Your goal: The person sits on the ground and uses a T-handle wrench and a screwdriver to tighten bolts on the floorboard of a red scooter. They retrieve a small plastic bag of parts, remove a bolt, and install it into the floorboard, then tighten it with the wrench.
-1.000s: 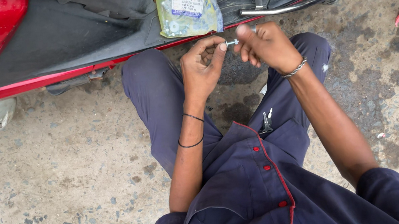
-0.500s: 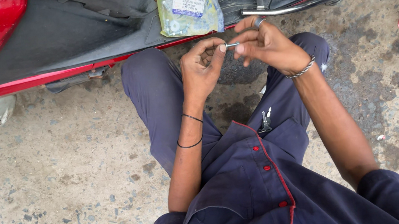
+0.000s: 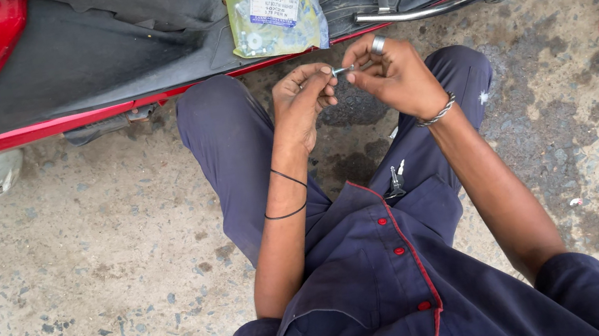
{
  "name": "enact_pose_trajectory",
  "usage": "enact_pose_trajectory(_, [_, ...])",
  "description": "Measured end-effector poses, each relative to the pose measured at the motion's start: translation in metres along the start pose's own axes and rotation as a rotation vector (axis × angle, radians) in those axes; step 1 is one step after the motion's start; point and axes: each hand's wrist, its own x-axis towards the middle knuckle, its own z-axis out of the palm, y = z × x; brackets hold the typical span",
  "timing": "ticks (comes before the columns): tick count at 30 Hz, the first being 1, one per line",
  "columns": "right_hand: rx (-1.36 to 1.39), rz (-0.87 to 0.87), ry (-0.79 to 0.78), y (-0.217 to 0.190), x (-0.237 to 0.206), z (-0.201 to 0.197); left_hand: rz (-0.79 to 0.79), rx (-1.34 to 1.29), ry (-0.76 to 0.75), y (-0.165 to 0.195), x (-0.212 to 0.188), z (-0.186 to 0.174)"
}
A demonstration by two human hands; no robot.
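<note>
Fingertips of left hand (image 3: pixel 301 98) and right hand (image 3: pixel 391 75) pinch a small metal bolt (image 3: pixel 342 69), each grip pressed tight.

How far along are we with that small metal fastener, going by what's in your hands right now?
Done: the packet of hardware lies on the scooter footboard. In hand: the left hand and right hand pinch a small metal fastener between them. Left: it is not yet on the scooter; it sits only in the fingers.
</note>
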Motion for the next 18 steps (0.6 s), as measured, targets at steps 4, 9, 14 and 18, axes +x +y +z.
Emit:
enact_pose_trajectory(4, [0.086,0.272,-0.027,0.001,0.006,-0.001,0.03,0.051,-0.011,0.001,-0.003,-0.002])
enact_pose_trajectory(9, [-0.201,0.302,0.013,0.014,0.008,0.0,0.025,0.102,0.001,0.002,-0.004,-0.004])
enact_pose_trajectory(14, [-0.051,0.008,-0.02,0.02,0.003,-0.006,-0.059,0.034,0.028,-0.004,0.0,-0.008])
enact_pose_trajectory(18, [-0.095,-0.027,0.058,0.022,0.003,-0.015,-0.096,-0.109,0.0,-0.007,0.002,-0.016])
